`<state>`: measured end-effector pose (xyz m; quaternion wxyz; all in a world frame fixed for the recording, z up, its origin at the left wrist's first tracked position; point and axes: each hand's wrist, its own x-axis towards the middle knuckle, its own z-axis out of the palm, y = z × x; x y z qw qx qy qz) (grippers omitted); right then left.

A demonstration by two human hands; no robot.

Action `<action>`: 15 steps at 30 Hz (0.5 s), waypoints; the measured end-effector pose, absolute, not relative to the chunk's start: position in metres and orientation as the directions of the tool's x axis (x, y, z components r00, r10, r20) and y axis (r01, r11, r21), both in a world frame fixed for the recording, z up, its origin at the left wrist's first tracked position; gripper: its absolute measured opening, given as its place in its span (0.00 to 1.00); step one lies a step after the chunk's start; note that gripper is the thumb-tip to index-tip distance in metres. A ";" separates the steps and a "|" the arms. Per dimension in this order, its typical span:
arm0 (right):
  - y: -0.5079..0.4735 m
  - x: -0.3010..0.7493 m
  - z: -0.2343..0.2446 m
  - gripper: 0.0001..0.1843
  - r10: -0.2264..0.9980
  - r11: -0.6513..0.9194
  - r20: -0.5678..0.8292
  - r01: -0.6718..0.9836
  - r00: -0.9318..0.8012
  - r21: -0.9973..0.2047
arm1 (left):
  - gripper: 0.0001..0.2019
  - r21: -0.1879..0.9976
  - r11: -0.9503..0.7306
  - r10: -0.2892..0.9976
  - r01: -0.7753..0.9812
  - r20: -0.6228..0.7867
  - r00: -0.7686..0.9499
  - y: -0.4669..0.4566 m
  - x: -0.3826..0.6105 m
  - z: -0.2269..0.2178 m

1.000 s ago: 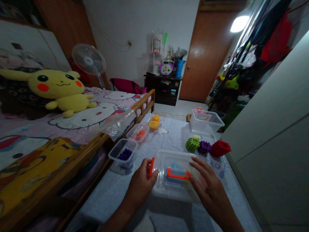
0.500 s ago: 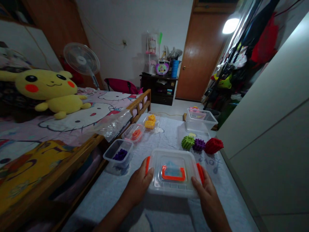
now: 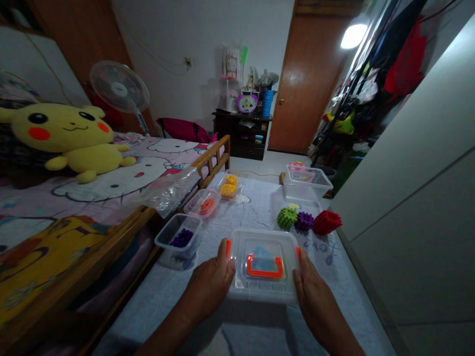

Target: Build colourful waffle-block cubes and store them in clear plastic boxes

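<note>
A clear plastic storage box with an orange handle on its lid lies in front of me. My left hand grips its left side, thumb along the lid's edge and fingers over the orange side latch. My right hand presses on the opposite side, its palm and fingers covering most of the right orange latch. Beyond the box stand a green block ball, a purple block ball and a red block shape. The box's contents are hard to make out.
Along the left edge sit an open tub with purple blocks, a tub with orange blocks and yellow blocks in another container. A large clear bin stands at the far right. A wooden bed rail borders the left side.
The right orange latch, flared outward before, now lies against the box side. My right hand has flattened over it. The view has shifted slightly.
</note>
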<state>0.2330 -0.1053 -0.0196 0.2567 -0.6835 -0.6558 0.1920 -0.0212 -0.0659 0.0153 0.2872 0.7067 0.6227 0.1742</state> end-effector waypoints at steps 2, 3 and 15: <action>-0.105 0.235 -0.020 0.35 0.996 -0.001 0.072 0.835 0.049 -0.550 | 0.30 0.495 -0.108 0.956 0.862 -0.185 0.226 -0.064 -0.021 0.021; -0.105 0.235 -0.020 0.35 0.997 0.000 0.067 0.848 0.042 -0.530 | 0.30 0.448 -0.133 0.944 0.884 -0.214 0.250 -0.064 -0.021 0.023; -0.107 0.230 -0.011 0.44 0.998 -0.044 -0.001 0.769 0.056 -0.638 | 0.32 0.493 -0.116 0.940 0.862 -0.227 0.256 -0.060 -0.024 0.023</action>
